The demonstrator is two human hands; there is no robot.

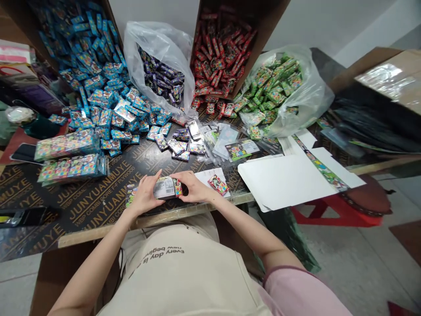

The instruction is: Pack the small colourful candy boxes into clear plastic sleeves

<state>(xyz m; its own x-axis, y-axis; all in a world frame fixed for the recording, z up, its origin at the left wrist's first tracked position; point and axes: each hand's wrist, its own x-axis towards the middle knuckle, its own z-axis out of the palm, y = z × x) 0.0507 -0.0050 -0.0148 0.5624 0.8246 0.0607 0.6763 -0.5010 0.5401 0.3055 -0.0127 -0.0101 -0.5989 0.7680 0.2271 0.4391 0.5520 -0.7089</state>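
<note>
A small stack of colourful packets [166, 188] with a white barcode label on top sits between my two hands at the near edge of the plywood table [82, 206]. My left hand [144, 195] grips its left end with curled fingers. My right hand [192, 186] closes over its right end. A single red packet [218, 184] lies on a white card just right of my right hand. A green packet [130, 194] shows partly under my left hand.
Blue packets [98, 87] spill from a box at the back left; a bag of purple packets [162, 79], a box of red packets [217, 57] and a bag of green packets [272, 87] stand behind. Wrapped bundles [67, 156] lie left. White flat cartons [289, 180] overhang the table's right edge.
</note>
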